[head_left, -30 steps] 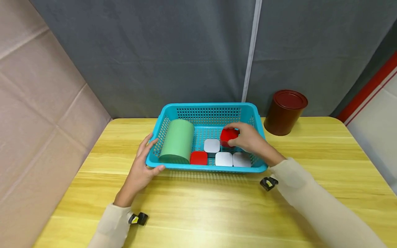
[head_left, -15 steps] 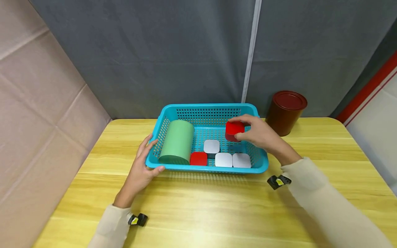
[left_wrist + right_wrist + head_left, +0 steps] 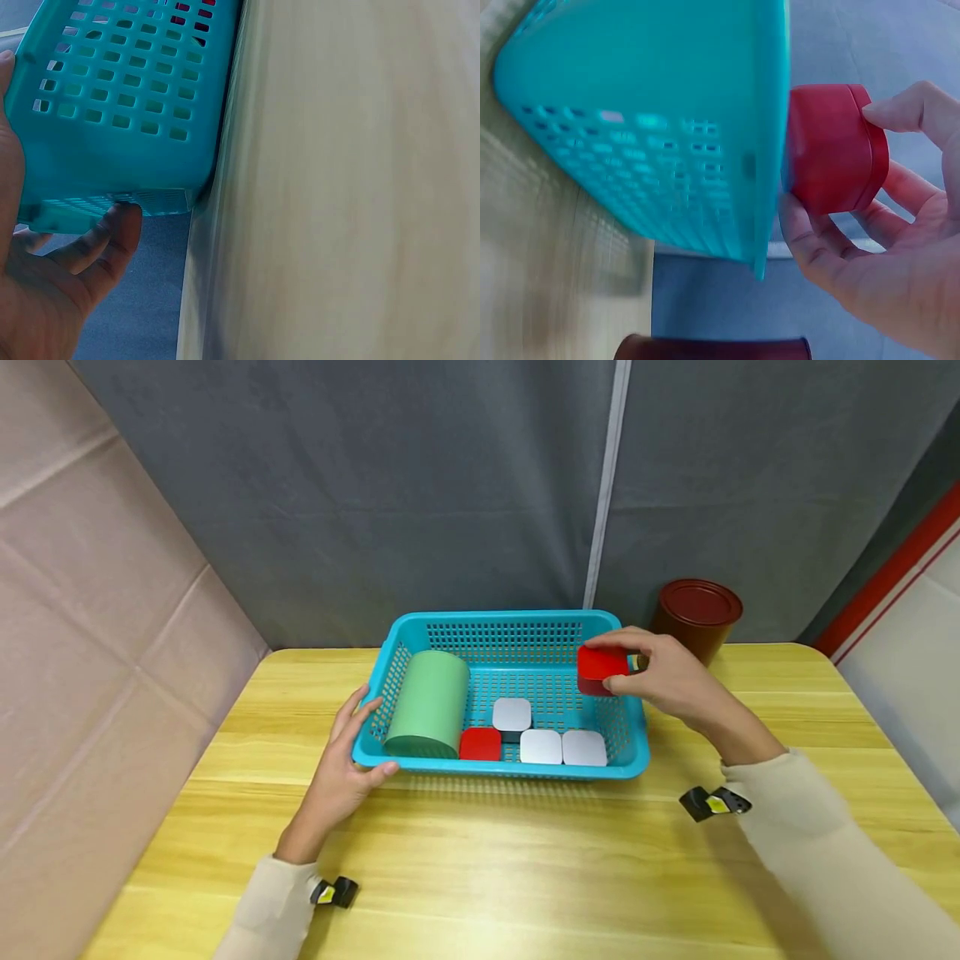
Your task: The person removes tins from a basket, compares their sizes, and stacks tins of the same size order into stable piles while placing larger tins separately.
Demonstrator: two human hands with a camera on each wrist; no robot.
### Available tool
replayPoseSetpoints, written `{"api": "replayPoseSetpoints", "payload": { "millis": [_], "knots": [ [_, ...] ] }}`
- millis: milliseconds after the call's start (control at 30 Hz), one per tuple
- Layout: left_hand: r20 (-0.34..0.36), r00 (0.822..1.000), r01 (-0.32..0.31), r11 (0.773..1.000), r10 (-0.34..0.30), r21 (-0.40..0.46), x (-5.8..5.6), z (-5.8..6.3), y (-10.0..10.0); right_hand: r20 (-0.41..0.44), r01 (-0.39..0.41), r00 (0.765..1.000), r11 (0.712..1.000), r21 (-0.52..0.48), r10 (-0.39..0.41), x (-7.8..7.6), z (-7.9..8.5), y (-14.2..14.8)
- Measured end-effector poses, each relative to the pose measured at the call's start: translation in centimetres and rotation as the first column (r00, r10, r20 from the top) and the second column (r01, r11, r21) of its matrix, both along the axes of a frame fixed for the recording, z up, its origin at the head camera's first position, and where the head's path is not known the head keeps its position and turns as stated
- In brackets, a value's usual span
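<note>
In the head view my right hand (image 3: 660,677) pinches a small red lidded tin (image 3: 600,667) with rounded corners, held level above the right end of a turquoise plastic basket (image 3: 504,620). The right wrist view shows the thumb on the lid side of the red tin (image 3: 826,150) and the fingers along its other side, just past the basket rim (image 3: 772,150). My left hand (image 3: 341,777) grips the basket's left front corner, thumb at the front rim and fingers at the end wall. Inside lie a green cylinder (image 3: 429,703), another red tin (image 3: 480,744) and several silver-topped tins (image 3: 512,713).
A brown can with a dark red lid (image 3: 693,618) stands behind my right hand, close to the basket's right end. The wooden table (image 3: 480,860) ends at a grey curtain (image 3: 375,510) behind the basket. A pale panel (image 3: 112,635) rises on the left.
My right hand has lifted the red tin from the basket floor and carried it up and right to the rim. The left hand and basket stay nearly still.
</note>
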State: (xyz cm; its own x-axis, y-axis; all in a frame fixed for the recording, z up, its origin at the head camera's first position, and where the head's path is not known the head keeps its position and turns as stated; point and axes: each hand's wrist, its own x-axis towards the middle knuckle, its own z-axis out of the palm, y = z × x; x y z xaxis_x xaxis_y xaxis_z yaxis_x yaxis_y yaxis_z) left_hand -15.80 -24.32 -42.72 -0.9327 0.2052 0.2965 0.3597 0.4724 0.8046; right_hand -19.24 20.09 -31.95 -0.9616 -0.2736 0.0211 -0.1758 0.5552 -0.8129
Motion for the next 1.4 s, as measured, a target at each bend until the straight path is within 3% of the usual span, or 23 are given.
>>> {"api": "replayPoseSetpoints", "payload": {
  "millis": [667,900,1200,1400],
  "knots": [
    [-0.007,1.0,-0.004,1.0,0.003,-0.016,0.1,0.1,0.0,0.031,0.102,0.994,0.99,0.098,-0.105,2.5,-1.6,7.8],
    [0.002,1.0,0.004,1.0,-0.004,0.006,0.1,0.1,0.1,0.036,0.107,0.993,0.989,0.103,-0.112,2.7,-3.0,9.8],
    [0.008,1.0,-0.016,0.999,0.016,-0.044,0.1,0.2,0.0,0.045,0.095,0.994,0.991,0.096,-0.1,2.5,-5.5,12.0],
    [0.01,1.0,-0.012,0.999,0.012,-0.03,0.1,0.2,0.0,0.027,0.077,0.996,0.993,0.087,-0.08,2.4,-7.3,13.2]
  ]
}}
